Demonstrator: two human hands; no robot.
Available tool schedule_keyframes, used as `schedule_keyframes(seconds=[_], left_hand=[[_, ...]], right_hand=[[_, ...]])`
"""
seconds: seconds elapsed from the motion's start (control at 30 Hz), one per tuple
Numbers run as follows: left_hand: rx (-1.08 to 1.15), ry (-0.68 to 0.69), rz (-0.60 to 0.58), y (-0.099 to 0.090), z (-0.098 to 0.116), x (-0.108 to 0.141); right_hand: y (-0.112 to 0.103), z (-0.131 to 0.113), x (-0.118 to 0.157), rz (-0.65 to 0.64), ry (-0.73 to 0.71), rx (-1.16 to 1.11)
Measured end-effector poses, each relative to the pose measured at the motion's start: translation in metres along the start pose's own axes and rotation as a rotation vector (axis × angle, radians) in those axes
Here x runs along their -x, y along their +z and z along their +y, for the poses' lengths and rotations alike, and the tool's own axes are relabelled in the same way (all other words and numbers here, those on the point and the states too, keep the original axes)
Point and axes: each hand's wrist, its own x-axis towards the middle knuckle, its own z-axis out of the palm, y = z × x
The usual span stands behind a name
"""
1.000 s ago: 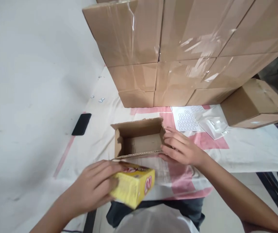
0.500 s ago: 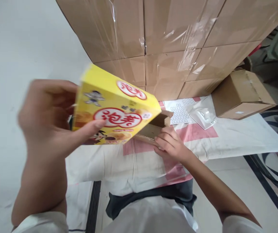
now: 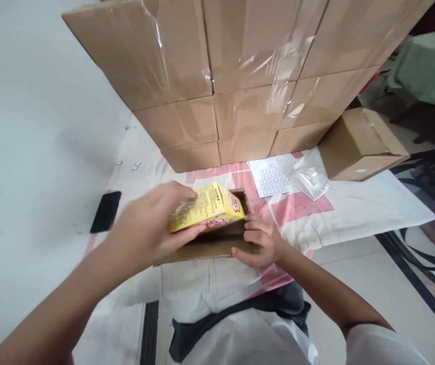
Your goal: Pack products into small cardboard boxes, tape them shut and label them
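My left hand, slightly blurred, is closed on a yellow snack box with red and white lettering. The yellow box lies tilted over a small open cardboard box, its right end close to the inner right side; how deep it sits I cannot tell. With fingers curled over the right edge, my right hand grips the cardboard box. The left part of that box is hidden behind my left hand and forearm.
Taped cardboard cartons are stacked along the back. Sheets with printed outlines and a clear plastic tape dispenser lie to the right, beside another carton. A black phone rests near the wall at left.
The yellow box has come down and right, from high at the left to the open cardboard box, still in my left hand. My right hand keeps its grip on the cardboard box.
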Motion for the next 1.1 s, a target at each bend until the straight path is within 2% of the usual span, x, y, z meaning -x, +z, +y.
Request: schedule_keyframes(seconds=[0.1,0.13,0.2,0.3,0.43,0.5,0.6,0.67,0.77,0.83,0.93,1.0,1.1], left_hand=[[-0.078,0.218,-0.259,0.035,0.003,-0.031],[-0.112,0.260,-0.310,0.044,0.003,-0.035],[-0.150,0.271,-0.332,0.057,0.001,-0.035],[-0.113,0.291,-0.372,0.063,-0.006,-0.026],[-0.107,0.332,-0.536,0.059,-0.033,-0.022],[-0.142,0.332,-0.523,0.053,-0.058,-0.027],[-0.195,0.375,-0.419,0.045,-0.097,-0.035],[-0.186,0.392,-0.400,0.045,-0.112,-0.037],[-0.165,0.434,-0.401,0.052,-0.114,-0.036],[-0.184,0.481,-0.399,0.058,-0.107,-0.036],[-0.228,0.519,-0.391,0.062,-0.097,-0.036],[-0.239,0.549,-0.369,0.061,-0.096,-0.036],[-0.150,0.603,-0.280,0.055,-0.099,-0.031]], right_hand=[[0.003,0.008,0.019,0.046,0.024,0.174],[0.003,0.012,0.024,0.046,0.040,0.211],[0.002,0.018,0.034,0.041,0.087,0.244],[-0.002,0.023,0.041,0.009,0.128,0.243],[-0.001,0.022,0.045,0.112,0.166,0.157],[0.005,0.022,0.048,0.188,0.261,0.066],[0.016,0.021,0.052,0.294,0.381,-0.067],[0.023,0.020,0.053,0.341,0.424,-0.113],[0.030,0.019,0.050,0.296,0.521,-0.180],[0.031,0.019,0.044,0.179,0.564,-0.257],[0.026,0.021,0.032,0.025,0.461,-0.306],[0.022,0.023,0.023,0.015,0.389,-0.266],[0.017,0.026,0.011,0.012,0.387,-0.265]])
